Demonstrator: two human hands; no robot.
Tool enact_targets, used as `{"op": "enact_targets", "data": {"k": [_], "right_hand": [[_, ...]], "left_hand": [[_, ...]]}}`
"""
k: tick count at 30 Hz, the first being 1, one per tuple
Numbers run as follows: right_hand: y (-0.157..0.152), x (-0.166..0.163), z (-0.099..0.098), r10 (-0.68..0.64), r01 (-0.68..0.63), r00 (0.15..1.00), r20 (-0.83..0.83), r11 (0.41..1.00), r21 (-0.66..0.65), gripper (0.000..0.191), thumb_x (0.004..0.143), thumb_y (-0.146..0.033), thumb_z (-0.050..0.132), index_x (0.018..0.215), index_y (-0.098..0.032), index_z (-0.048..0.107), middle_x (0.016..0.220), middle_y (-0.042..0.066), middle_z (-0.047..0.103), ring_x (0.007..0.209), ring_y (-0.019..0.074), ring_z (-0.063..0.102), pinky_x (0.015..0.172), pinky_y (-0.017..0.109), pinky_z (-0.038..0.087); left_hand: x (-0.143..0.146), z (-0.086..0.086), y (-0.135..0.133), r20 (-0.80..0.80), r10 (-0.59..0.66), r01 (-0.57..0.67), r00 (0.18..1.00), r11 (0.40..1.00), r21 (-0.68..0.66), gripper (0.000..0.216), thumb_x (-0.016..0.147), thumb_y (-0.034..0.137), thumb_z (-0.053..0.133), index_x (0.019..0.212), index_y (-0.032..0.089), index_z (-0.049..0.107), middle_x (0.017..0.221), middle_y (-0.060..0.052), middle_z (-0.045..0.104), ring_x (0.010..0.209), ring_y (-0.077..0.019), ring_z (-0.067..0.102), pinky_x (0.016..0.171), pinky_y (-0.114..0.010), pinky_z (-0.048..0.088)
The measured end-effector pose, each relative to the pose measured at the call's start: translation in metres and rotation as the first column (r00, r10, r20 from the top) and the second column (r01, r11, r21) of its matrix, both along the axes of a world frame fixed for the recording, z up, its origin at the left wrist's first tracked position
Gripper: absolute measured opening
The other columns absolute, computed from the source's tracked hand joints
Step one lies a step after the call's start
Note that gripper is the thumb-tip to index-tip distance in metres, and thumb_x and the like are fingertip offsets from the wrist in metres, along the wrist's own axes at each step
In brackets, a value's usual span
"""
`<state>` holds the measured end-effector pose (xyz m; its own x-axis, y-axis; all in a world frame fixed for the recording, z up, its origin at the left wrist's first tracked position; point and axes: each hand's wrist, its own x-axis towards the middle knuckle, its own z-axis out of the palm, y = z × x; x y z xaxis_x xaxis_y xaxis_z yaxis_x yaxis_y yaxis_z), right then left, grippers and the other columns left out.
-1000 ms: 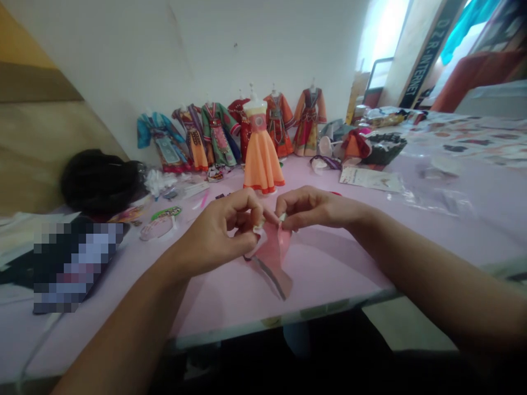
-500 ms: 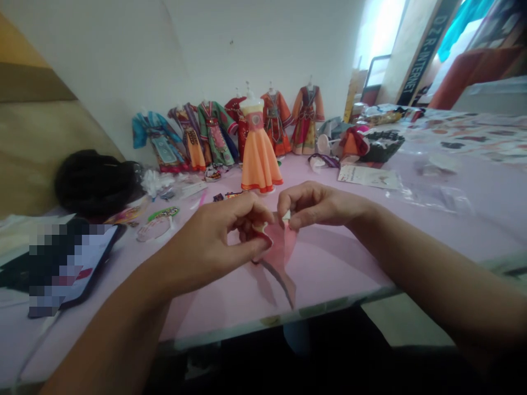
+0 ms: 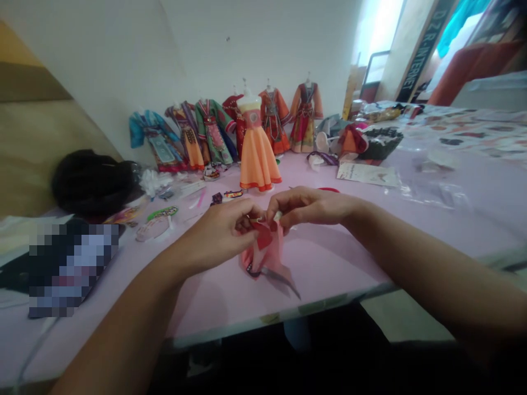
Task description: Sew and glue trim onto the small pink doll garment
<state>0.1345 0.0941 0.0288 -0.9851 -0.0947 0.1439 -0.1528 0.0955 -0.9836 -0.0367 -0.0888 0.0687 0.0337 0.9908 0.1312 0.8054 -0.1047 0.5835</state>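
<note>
Between my hands hangs a small pink doll garment (image 3: 269,255) with a red patch near its top and a dark band along its lower edge. My left hand (image 3: 241,227) pinches its upper left edge, fingers curled round the cloth. My right hand (image 3: 298,206) pinches the upper right edge, where a pale bit of material shows at the fingertips. The two hands nearly touch, and the garment's lower end trails just above or on the pink tabletop (image 3: 349,269); I cannot tell which. Behind my right hand a red curved thing (image 3: 329,190) partly shows.
An orange doll dress (image 3: 259,156) stands on a small form beyond my hands, with several dressed doll forms (image 3: 212,131) behind it. At the left lie a phone (image 3: 78,269) and a black bundle (image 3: 93,181). A dark basket (image 3: 382,144) and clear plastic bags (image 3: 436,192) are at the right.
My hands have come closer together, the right one moving left. The garment's top edges are now near each other, and its red patch and dark band show more.
</note>
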Motion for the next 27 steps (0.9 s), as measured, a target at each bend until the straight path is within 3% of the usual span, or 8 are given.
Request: {"op": "enact_targets", "data": {"k": [11,15,21,27], "right_hand": [[-0.005,0.000,0.004,-0.039,0.039,0.999,0.013,0.999,-0.023,0.011,0.094,-0.017,0.067,0.100,-0.013,0.074,0.100,0.006,0.076,0.092,0.0131,0.071,0.087,0.025,0.058],[-0.003,-0.002,0.000,-0.009,0.011,1.000,0.018,0.994,-0.105,0.016,0.091,-0.015,0.065,0.103,-0.012,0.075,0.106,0.008,0.076,0.100,0.0146,0.071,0.092,0.025,0.058],[-0.004,-0.004,-0.003,0.010,0.002,0.999,0.034,0.949,-0.314,0.019,0.089,-0.017,0.064,0.103,-0.011,0.076,0.107,0.009,0.076,0.102,0.0162,0.073,0.099,0.029,0.058],[-0.003,-0.007,-0.005,-0.006,0.003,1.000,-0.010,0.956,-0.293,0.018,0.086,-0.009,0.073,0.103,-0.013,0.074,0.096,0.004,0.077,0.088,0.0106,0.074,0.086,0.022,0.059]], "left_hand": [[-0.009,-0.008,0.003,0.126,-0.042,0.041,0.991,0.999,0.010,0.016,0.086,0.020,0.061,0.099,0.023,0.070,0.089,-0.001,0.072,0.079,-0.0190,0.066,0.069,-0.030,0.053],[-0.008,-0.008,0.003,0.153,-0.035,0.035,0.988,0.999,-0.001,0.011,0.091,0.025,0.060,0.097,0.022,0.068,0.087,-0.001,0.069,0.077,-0.0171,0.063,0.068,-0.029,0.050],[-0.004,-0.006,0.005,0.132,0.068,-0.077,0.989,0.995,0.062,0.025,0.088,0.044,0.071,0.094,0.021,0.065,0.082,0.000,0.063,0.069,-0.0146,0.057,0.060,-0.027,0.044],[0.001,-0.007,0.003,0.038,0.092,-0.096,0.995,0.987,0.125,0.029,0.085,0.047,0.076,0.096,0.024,0.064,0.072,0.004,0.054,0.063,-0.0134,0.050,0.057,-0.026,0.040]]}}
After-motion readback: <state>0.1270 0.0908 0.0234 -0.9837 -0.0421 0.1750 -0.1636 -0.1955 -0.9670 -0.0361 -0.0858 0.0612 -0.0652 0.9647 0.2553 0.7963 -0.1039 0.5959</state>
